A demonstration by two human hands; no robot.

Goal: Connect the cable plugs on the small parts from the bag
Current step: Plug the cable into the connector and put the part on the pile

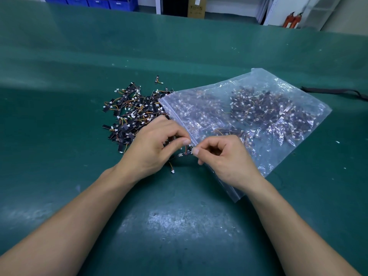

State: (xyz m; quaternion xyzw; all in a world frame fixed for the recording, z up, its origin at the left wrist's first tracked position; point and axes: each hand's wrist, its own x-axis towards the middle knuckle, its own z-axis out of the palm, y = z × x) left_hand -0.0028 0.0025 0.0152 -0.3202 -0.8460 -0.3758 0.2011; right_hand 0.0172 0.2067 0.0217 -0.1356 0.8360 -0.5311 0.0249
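Observation:
A clear zip bag [258, 108] full of small black strip parts with orange-yellow wires and white plugs lies on the green mat, right of centre. A loose pile of the same parts [131, 114] sits to its left. My left hand [153, 148] and my right hand [225, 156] meet above the mat by the bag's near corner, fingertips pinching one small black part [185, 153] and its short cable between them. A white plug on a wire [172, 171] dangles below my left hand.
The green mat [79, 176] spreads all around, worn and scuffed near me. A black strap [334, 91] lies at the right edge. Blue bins [99, 2], a cardboard box [196, 6] and red extinguishers [292, 19] stand beyond the table.

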